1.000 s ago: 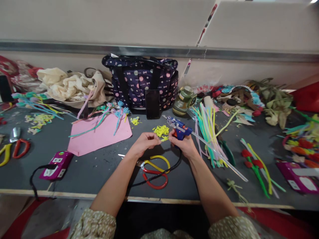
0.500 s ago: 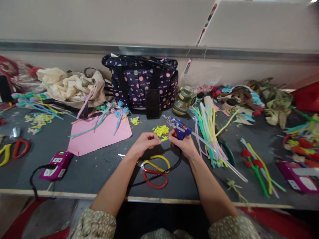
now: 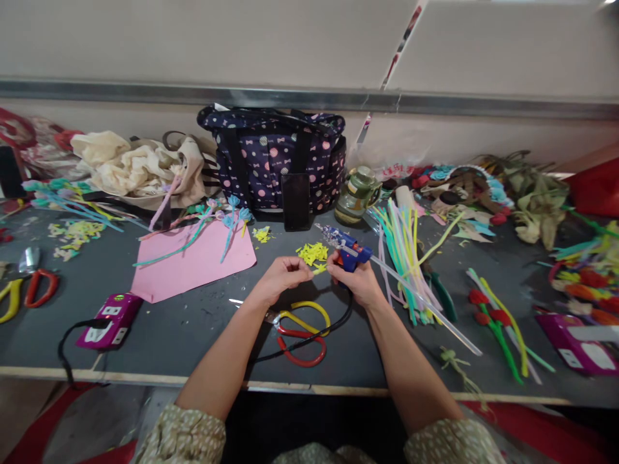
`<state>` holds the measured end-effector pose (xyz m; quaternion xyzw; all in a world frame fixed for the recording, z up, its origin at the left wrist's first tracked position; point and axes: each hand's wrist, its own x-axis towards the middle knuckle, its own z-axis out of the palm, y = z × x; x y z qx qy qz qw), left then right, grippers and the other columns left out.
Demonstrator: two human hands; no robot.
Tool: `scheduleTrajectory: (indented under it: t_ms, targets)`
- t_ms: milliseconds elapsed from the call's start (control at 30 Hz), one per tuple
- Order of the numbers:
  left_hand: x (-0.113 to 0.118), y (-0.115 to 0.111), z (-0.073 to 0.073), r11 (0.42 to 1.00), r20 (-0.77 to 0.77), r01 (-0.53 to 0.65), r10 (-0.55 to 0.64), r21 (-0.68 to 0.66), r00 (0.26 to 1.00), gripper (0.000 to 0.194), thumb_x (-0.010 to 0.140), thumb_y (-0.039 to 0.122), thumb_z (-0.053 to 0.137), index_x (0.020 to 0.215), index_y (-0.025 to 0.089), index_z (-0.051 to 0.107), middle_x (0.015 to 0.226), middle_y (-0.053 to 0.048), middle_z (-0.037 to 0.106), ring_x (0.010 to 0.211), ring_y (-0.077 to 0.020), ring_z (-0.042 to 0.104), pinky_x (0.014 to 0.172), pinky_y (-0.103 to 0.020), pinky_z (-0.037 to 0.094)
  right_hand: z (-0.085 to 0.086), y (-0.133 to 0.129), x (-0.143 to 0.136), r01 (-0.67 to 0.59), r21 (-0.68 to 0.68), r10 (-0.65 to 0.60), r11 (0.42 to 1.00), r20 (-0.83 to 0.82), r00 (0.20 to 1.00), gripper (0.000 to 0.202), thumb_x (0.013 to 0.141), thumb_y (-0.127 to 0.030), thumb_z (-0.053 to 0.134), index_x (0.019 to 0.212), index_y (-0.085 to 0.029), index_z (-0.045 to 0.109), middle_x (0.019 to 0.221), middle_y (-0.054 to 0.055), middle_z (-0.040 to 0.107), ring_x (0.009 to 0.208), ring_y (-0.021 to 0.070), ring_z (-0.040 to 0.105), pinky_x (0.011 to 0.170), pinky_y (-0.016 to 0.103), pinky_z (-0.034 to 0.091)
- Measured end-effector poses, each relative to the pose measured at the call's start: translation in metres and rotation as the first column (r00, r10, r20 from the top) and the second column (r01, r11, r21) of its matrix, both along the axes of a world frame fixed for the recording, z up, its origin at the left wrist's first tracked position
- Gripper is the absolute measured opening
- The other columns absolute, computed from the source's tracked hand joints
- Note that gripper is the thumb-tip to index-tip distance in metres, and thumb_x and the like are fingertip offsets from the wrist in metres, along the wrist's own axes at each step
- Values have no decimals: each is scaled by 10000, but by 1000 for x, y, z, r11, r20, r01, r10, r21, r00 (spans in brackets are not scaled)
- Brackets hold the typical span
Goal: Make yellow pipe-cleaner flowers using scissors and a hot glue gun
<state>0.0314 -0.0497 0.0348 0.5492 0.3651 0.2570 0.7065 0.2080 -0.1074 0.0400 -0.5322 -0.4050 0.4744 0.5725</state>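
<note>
My right hand point(image 3: 355, 277) is closed around a blue hot glue gun point(image 3: 355, 253), its nozzle pointing up and left and a clear glue stick point(image 3: 435, 310) trailing from its back. Between the fingertips of my left hand point(image 3: 286, 277) is one end of a small yellow piece point(image 3: 319, 269); my right fingertips are close to its other end. Just beyond lies a pile of yellow cut pieces point(image 3: 313, 252). Scissors with one yellow and one red handle point(image 3: 302, 362) rest below my hands, and the gun's black cord point(image 3: 345, 319) crosses them.
Behind stand a dark patterned bag point(image 3: 275, 158), a phone point(image 3: 295, 202) and a green-tinted jar point(image 3: 356, 195). Pink paper point(image 3: 193, 267) lies left, beyond a purple power strip point(image 3: 110, 320). To the right are bundled pipe cleaners point(image 3: 403, 258) and red-tipped stems point(image 3: 496, 322).
</note>
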Motion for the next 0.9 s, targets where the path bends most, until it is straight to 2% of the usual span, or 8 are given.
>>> scheduleTrajectory:
  t_ms: [167, 400, 733, 900]
  targets:
    - [0, 0, 2, 1000, 15, -29, 29, 0, 999, 195, 659, 302, 692, 644, 132, 597, 548, 32, 463, 462, -43, 340, 458, -201, 219, -6, 1, 4, 45, 30, -42, 999, -81, 996, 329, 654, -417, 745, 838, -203, 574, 747, -3, 581, 579, 105, 491, 490, 243, 441]
    - [1, 0, 0, 998, 64, -52, 54, -26, 996, 222, 681, 341, 703, 687, 131, 630, 580, 14, 529, 451, -49, 398, 466, -203, 286, -8, 2, 4, 78, 67, -69, 995, -127, 990, 298, 654, -391, 753, 820, -203, 592, 824, 23, 644, 614, 120, 528, 500, 252, 433]
    - [1, -3, 1, 999, 37, -52, 52, 2, 998, 243, 687, 374, 716, 729, 140, 665, 615, 11, 578, 526, -66, 453, 539, -203, 330, -10, 2, 5, 75, 85, -69, 994, -64, 996, 276, 667, -386, 745, 808, -209, 586, 844, 14, 654, 591, 113, 506, 519, 255, 436]
    - [2, -1, 0, 987, 23, -159, 158, 33, 987, 279, 674, 402, 732, 747, 141, 664, 621, 12, 590, 543, -76, 474, 524, -197, 322, -17, 6, 9, 113, 67, -114, 991, 16, 993, 259, 672, -382, 731, 807, -209, 592, 766, -9, 613, 578, 111, 491, 529, 252, 427]
